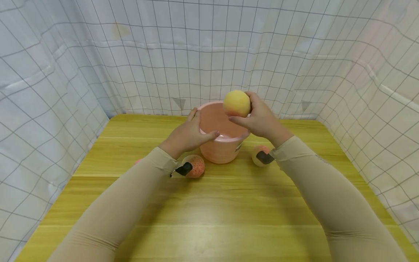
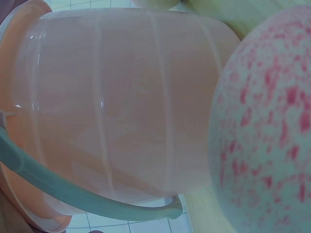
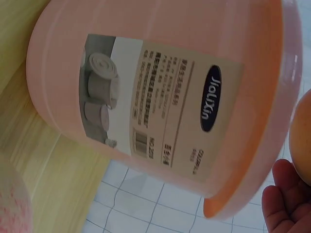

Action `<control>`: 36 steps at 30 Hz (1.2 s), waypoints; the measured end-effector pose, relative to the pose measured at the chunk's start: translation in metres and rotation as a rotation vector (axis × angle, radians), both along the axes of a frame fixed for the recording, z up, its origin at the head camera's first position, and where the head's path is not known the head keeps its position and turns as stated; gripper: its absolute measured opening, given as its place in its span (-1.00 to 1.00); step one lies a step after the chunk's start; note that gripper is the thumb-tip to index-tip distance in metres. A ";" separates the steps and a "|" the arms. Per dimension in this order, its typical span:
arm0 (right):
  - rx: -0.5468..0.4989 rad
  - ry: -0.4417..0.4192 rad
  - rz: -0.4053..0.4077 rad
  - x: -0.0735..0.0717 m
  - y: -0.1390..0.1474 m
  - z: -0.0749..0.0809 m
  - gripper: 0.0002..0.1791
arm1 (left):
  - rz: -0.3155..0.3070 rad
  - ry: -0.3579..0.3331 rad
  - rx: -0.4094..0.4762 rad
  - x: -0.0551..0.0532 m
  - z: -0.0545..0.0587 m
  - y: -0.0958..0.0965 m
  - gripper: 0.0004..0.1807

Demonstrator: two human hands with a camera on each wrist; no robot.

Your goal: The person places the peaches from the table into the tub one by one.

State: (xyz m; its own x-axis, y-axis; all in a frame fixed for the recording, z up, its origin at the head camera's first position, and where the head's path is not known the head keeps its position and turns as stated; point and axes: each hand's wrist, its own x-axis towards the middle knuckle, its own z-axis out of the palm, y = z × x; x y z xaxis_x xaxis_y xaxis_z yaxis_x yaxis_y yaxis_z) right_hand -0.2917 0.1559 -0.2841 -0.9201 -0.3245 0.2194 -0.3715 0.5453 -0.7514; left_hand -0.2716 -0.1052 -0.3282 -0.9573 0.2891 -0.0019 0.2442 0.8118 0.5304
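Note:
A pink plastic bucket (image 1: pixel 220 151) stands upright on the table, its mouth facing up. My left hand (image 1: pixel 190 134) holds the bucket's left rim, thumb along the front edge and fingers farther back. In the left wrist view, a grey-green handle (image 2: pixel 92 196) hangs down the bucket's side. My right hand (image 1: pixel 263 118) grips a yellow peach (image 1: pixel 236 103) with a reddish underside, above the right part of the bucket's mouth. The right wrist view shows fingertips (image 3: pixel 284 194) against the peach beside the rim, and a printed label (image 3: pixel 160 107) on the bucket wall.
A red-speckled peach (image 1: pixel 197 166) lies by the bucket's front left, below my left wrist. Another pale and red peach (image 1: pixel 259 156) lies at its right. A bit of red (image 1: pixel 137 161) shows behind the left sleeve. White grid-patterned curtains (image 1: pixel 157 72) enclose the wooden table (image 1: pixel 209 218).

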 end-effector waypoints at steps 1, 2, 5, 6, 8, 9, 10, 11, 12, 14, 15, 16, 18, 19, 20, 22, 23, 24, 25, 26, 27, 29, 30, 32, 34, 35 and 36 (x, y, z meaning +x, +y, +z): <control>-0.003 -0.007 0.003 -0.001 -0.002 -0.001 -0.06 | 0.000 0.003 0.001 0.000 0.000 0.000 0.35; -0.007 -0.012 0.007 -0.001 -0.003 -0.001 -0.05 | -0.002 0.005 0.000 0.000 0.000 0.000 0.35; -0.034 -0.021 0.021 -0.003 -0.008 -0.004 -0.06 | -0.007 0.010 -0.010 0.001 0.000 0.000 0.36; -0.039 -0.021 0.026 -0.004 -0.009 -0.004 -0.06 | -0.009 0.013 -0.011 0.001 0.000 0.000 0.36; -0.045 -0.018 0.034 -0.005 -0.011 -0.006 -0.06 | -0.011 0.017 -0.016 0.001 0.000 0.001 0.37; -0.046 -0.021 0.038 -0.006 -0.012 -0.007 -0.06 | -0.010 0.018 -0.016 0.001 0.000 0.001 0.38; -0.048 -0.025 0.042 -0.006 -0.012 -0.007 -0.06 | -0.009 0.019 -0.016 0.001 0.000 0.001 0.39; -0.046 -0.026 0.045 -0.007 -0.013 -0.008 -0.06 | -0.007 0.019 -0.015 0.002 0.000 0.001 0.39; -0.042 -0.026 0.048 -0.007 -0.014 -0.008 -0.07 | -0.007 0.021 -0.012 0.001 0.000 0.001 0.39; -0.033 -0.026 0.048 -0.007 -0.015 -0.009 -0.07 | -0.004 0.020 -0.010 0.002 0.000 0.001 0.37; -0.028 -0.027 0.047 -0.007 -0.015 -0.009 -0.07 | -0.003 0.021 -0.010 0.002 0.000 0.001 0.38; -0.023 -0.025 0.046 -0.007 -0.016 -0.009 -0.08 | -0.003 0.022 -0.009 0.002 0.000 0.001 0.37; -0.015 -0.027 0.046 -0.007 -0.017 -0.010 -0.08 | -0.005 0.024 -0.007 0.001 0.000 0.001 0.37; -0.012 -0.030 0.047 -0.007 -0.017 -0.010 -0.08 | -0.005 0.024 -0.007 0.002 0.000 0.001 0.37; -0.013 -0.031 0.050 -0.008 -0.017 -0.010 -0.09 | -0.006 0.023 -0.007 0.002 0.001 0.001 0.38; -0.012 -0.031 0.055 -0.008 -0.018 -0.011 -0.09 | -0.007 0.023 -0.006 0.002 0.001 0.001 0.38; -0.012 -0.029 0.057 -0.009 -0.018 -0.011 -0.09 | -0.008 0.023 -0.006 0.002 0.001 0.001 0.38; -0.008 -0.025 0.058 -0.009 -0.018 -0.011 -0.09 | -0.008 0.023 -0.008 0.002 0.001 0.001 0.39; -0.005 -0.020 0.061 -0.009 -0.019 -0.011 -0.08 | -0.008 0.025 -0.009 0.002 0.002 0.001 0.39; -0.001 -0.017 0.062 -0.009 -0.019 -0.011 -0.07 | -0.009 0.025 -0.009 0.002 0.002 0.001 0.39; 0.003 -0.015 0.062 -0.009 -0.019 -0.011 -0.06 | -0.009 0.027 -0.009 0.002 0.002 0.001 0.38; 0.012 -0.014 0.062 -0.009 -0.020 -0.011 -0.05 | -0.010 0.029 -0.010 0.002 0.002 0.001 0.38; 0.014 -0.016 0.061 -0.008 -0.020 -0.011 -0.05 | -0.012 0.029 -0.011 0.002 0.002 0.001 0.38; 0.015 -0.020 0.059 -0.007 -0.021 -0.011 -0.04 | -0.010 0.024 -0.009 0.002 0.001 0.001 0.37; 0.010 -0.023 0.061 -0.007 -0.021 -0.011 -0.04 | -0.006 0.022 -0.009 0.002 0.001 0.001 0.36; 0.007 -0.023 0.062 -0.006 -0.021 -0.011 -0.05 | -0.005 0.020 -0.007 0.002 0.000 0.001 0.35; 0.004 -0.022 0.065 -0.006 -0.022 -0.011 -0.05 | -0.003 0.018 -0.006 0.002 0.000 0.001 0.35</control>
